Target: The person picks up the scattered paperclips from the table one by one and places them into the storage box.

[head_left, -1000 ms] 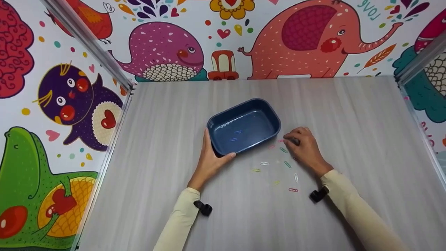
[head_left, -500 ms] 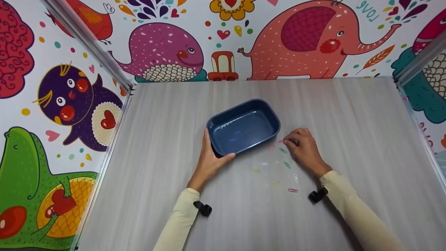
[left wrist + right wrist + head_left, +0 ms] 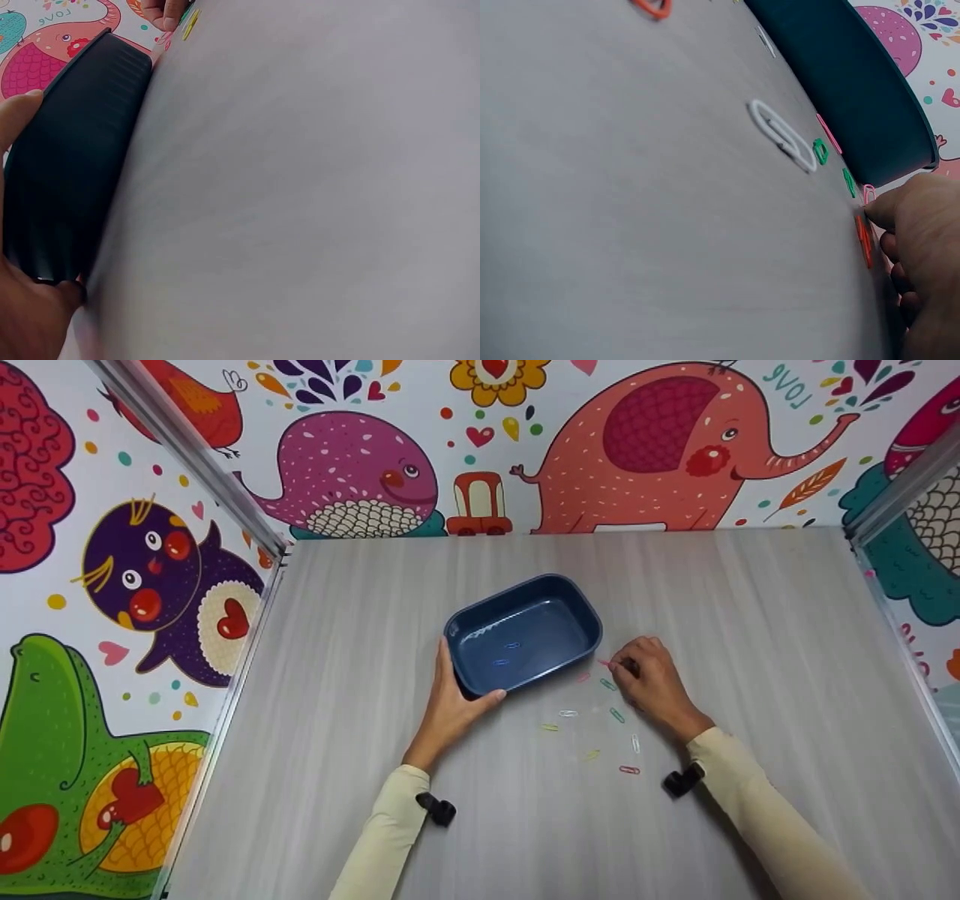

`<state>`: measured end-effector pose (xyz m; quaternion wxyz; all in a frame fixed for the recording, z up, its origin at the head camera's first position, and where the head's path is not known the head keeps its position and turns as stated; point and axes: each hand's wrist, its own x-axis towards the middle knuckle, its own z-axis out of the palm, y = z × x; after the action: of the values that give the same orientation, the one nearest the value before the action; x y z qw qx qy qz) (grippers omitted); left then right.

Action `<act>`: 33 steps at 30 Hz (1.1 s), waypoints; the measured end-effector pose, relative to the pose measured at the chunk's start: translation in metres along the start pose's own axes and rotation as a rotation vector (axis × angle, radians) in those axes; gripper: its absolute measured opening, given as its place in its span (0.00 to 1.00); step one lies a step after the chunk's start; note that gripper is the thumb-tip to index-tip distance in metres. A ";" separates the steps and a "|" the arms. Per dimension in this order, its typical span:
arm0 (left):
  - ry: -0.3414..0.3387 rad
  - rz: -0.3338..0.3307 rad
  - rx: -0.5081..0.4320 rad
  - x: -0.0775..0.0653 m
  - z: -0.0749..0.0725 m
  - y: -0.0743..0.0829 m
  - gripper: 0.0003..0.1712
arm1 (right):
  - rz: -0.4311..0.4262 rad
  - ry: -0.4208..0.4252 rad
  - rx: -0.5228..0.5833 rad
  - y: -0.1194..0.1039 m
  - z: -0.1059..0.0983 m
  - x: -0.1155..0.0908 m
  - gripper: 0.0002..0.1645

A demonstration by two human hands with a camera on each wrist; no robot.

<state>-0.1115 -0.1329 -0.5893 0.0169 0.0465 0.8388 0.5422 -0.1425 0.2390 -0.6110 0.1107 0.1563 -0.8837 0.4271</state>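
My left hand point(image 3: 454, 705) grips the near left corner of a dark blue rectangular tray point(image 3: 555, 619), thumb on the near rim and fingers along the left wall. Two blue paper clips point(image 3: 512, 646) lie inside the tray. Just right of the tray, my right hand point(image 3: 656, 682) pinches a pink paper clip point(image 3: 604, 662) between thumb and fingertips; its free end points toward the tray. In the right wrist view this pink paper clip point(image 3: 868, 193) stands up from the fingertip. A second pink paper clip point(image 3: 583, 678) lies close to the tray's near wall.
On the table point(image 3: 337, 660) before the tray lie green clips point(image 3: 616, 715), white clips point(image 3: 568, 713), yellow clips point(image 3: 550, 727) and a red clip point(image 3: 629, 770). An orange-red clip point(image 3: 863, 241) lies beside my right fingers. Printed wall panels point(image 3: 360, 472) border the table.
The pink paper clip at my right fingertips has tilted up slightly in the pinch. The left hand and the tray have stayed in place.
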 end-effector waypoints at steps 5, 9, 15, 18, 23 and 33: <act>-0.001 0.001 -0.001 0.000 0.000 0.000 0.82 | 0.013 -0.006 0.011 -0.002 -0.002 0.001 0.07; -0.002 -0.004 -0.004 -0.001 0.000 0.000 0.82 | 0.068 -0.017 0.042 -0.008 -0.007 0.003 0.06; 0.001 -0.006 0.000 -0.002 0.000 0.000 0.81 | 0.117 -0.023 0.058 -0.019 -0.017 0.008 0.03; 0.000 -0.005 0.001 -0.001 0.000 0.001 0.81 | 0.106 -0.022 0.065 -0.024 -0.021 0.012 0.04; 0.003 -0.009 0.015 -0.002 0.000 0.002 0.81 | 0.043 -0.012 0.069 -0.032 -0.029 0.019 0.05; 0.005 -0.004 0.004 -0.001 0.001 0.001 0.81 | -0.047 -0.071 0.050 -0.047 -0.035 0.034 0.05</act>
<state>-0.1100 -0.1313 -0.5889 0.0156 0.0435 0.8399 0.5408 -0.1548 0.2325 -0.5446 0.0853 0.1948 -0.8723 0.4403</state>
